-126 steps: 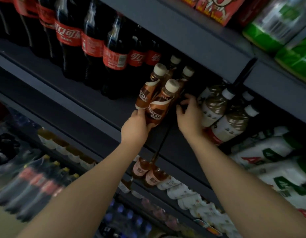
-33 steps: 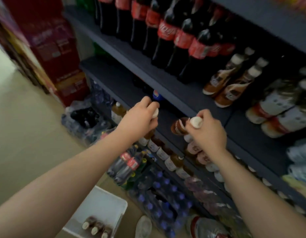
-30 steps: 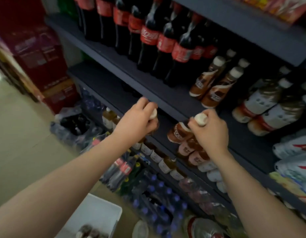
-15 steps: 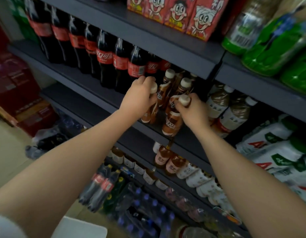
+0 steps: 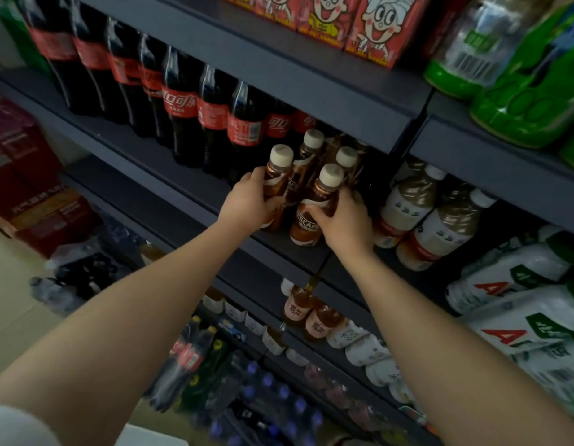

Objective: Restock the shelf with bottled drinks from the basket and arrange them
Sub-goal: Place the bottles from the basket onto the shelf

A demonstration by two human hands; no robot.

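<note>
Two brown coffee bottles with cream caps stand at the front of the dark middle shelf (image 5: pixel 189 188). My left hand (image 5: pixel 248 201) wraps the body of the left coffee bottle (image 5: pixel 278 175). My right hand (image 5: pixel 345 220) grips the right coffee bottle (image 5: pixel 314 214) around its middle. Both bottles stand upright on the shelf board. Behind them stand two more coffee bottles (image 5: pixel 311 149) of the same kind. The basket shows only as a white corner (image 5: pixel 150 437) at the bottom edge.
Tall cola bottles (image 5: pixel 211 114) line the shelf to the left. Milk-tea bottles (image 5: pixel 408 204) stand to the right, past a divider. Red drink cartons (image 5: pixel 369 24) and green bottles (image 5: pixel 520 75) sit on the shelf above. Lower shelves hold small bottles (image 5: pixel 311 317) and white packs (image 5: pixel 520 304).
Both hands carried a coffee bottle each up from below and set them on the shelf in front of the two others. The grips slid from the caps down to the bodies.
</note>
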